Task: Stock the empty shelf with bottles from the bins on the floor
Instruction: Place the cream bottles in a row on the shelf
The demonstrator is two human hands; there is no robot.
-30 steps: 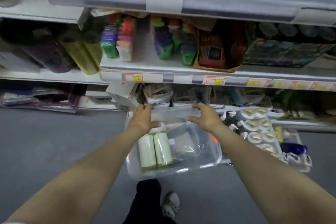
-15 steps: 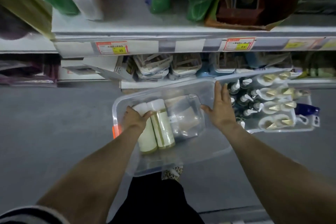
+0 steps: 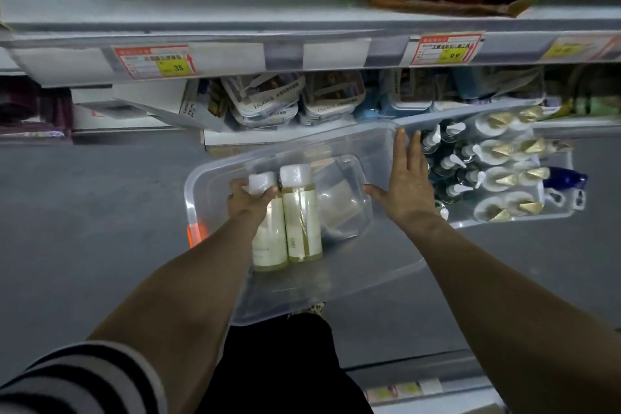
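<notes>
So the left hand just left the bin rim to grip a bottle, while the right hand lies flat steadying the rim; restocking's starting.

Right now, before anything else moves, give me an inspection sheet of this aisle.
Surface: grey floor, two bins on it.
Job's things: left bottle and right bottle, pale with white caps, side by side in the clear bin; second bin to its right, packed with pump bottles and gold-tipped containers.
Clutter: clear pouch beside the bottles.
Hands: left hand grips the left bottle's cap end; right hand flat, fingers straight, against the clear bin's right wall.
Cables: nothing seen.
Surroundings: stocked shelves above; price tags on the shelf edge.
</notes>
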